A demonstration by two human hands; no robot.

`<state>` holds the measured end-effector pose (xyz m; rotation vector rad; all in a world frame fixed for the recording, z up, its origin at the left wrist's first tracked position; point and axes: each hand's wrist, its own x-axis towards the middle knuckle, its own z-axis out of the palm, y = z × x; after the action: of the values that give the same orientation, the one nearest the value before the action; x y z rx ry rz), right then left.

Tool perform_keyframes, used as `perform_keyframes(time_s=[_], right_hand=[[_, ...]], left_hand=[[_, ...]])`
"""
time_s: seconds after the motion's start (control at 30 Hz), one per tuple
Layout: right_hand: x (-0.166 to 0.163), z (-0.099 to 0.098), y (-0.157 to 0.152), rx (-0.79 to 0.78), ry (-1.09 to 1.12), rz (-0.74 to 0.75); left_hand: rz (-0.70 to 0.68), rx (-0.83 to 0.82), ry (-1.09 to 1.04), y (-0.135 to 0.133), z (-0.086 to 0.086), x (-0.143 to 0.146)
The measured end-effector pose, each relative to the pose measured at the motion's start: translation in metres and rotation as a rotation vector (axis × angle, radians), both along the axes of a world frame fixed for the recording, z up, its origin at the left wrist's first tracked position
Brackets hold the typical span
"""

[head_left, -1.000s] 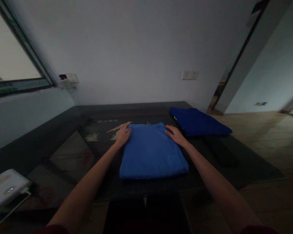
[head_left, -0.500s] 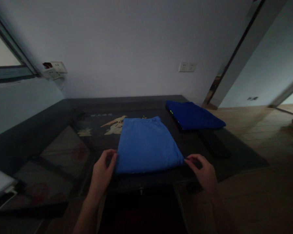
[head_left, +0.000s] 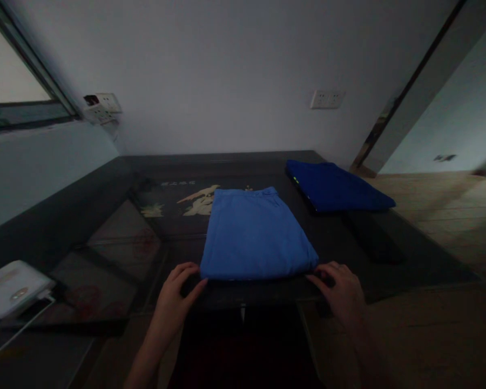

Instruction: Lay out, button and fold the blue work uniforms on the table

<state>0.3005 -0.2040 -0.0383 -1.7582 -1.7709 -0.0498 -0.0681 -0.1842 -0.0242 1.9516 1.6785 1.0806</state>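
Observation:
A pair of folded light-blue trousers (head_left: pixel 259 235) lies flat on the dark table, waistband toward the wall and a thick folded edge toward me. My left hand (head_left: pixel 180 292) has its thumb and fingers around the near left corner. At the near right corner, my right hand (head_left: pixel 338 289) takes the fabric between thumb and fingers; its fingertips are partly in shadow. Farther right rests a folded dark-blue cloth item (head_left: pixel 338 186), apart from both hands.
The dark table (head_left: pixel 186 246) carries a bird picture (head_left: pixel 204 201) and meets the wall. A long dark object (head_left: pixel 372 237) lies at the right. A white box with a cable (head_left: pixel 18 289) stands at the left. Wall sockets (head_left: pixel 327 99) are above the table.
Both hands have shifted to the trousers' near corners, the left one sliding from the side toward the front edge. The whole view has moved slightly, and more of the white box shows.

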Motion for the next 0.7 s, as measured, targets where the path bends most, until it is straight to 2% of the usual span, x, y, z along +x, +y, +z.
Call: perform_keyframes(time_s=[0.1,0.23,0.33,0.5,0.7], right_hand=[[-0.006,-0.001,0.003,0.028,-0.035,-0.062],[-0.013,0.001,0.007,0.022,-0.038,-0.093],[-0.017,0.002,0.009,0.013,-0.016,-0.099],[-0.016,0.007,0.017,0.049,0.124,-0.036],[-0.002,0.023,0.03,0.084,0.358,0.062]], left_hand=[[-0.021,-0.006,-0.012,0.003,-0.005,-0.002],[-0.059,-0.016,0.076,0.006,-0.011,-0.004],[-0.029,-0.016,0.096,0.007,-0.012,-0.001],[0.011,-0.05,-0.067,0.01,-0.002,0.014],[0.076,-0.075,-0.246,0.016,0.016,0.019]])
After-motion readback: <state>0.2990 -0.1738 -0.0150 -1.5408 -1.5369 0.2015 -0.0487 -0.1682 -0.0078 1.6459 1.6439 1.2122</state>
